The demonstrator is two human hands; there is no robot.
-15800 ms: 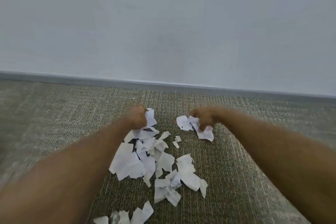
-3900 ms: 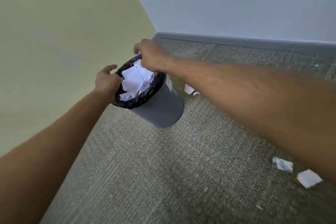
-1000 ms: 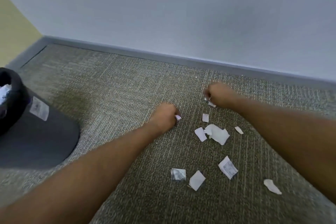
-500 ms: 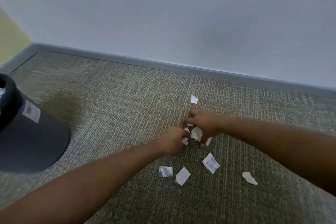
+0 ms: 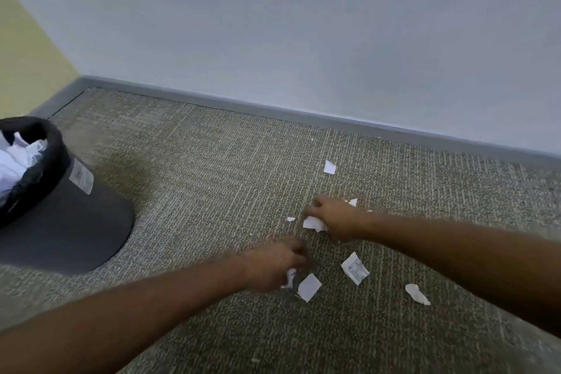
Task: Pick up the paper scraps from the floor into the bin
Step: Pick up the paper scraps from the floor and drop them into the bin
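Several white paper scraps lie on the carpet: one far scrap [image 5: 329, 167], a printed scrap [image 5: 354, 268], a plain one [image 5: 309, 287] and a torn one [image 5: 417, 293] at the right. My right hand [image 5: 335, 217] grips white scraps [image 5: 314, 224] in curled fingers just above the carpet. My left hand [image 5: 273, 264] is low over the floor, its fingers curled round a small scrap [image 5: 290, 276]. The dark grey bin [image 5: 76, 222] with a black liner stands at the left, holding crumpled paper.
A grey-blue wall with a grey baseboard [image 5: 303, 114] runs across the back. A yellow wall [image 5: 27, 61] meets it in the corner behind the bin. Tiny paper bits [image 5: 290, 218] lie near my right hand. Bare carpet stretches between the bin and the scraps.
My left hand moved toward me and down to the scraps nearest me. My right hand stays beside the middle scraps with paper in its grip. The view shifted slightly.
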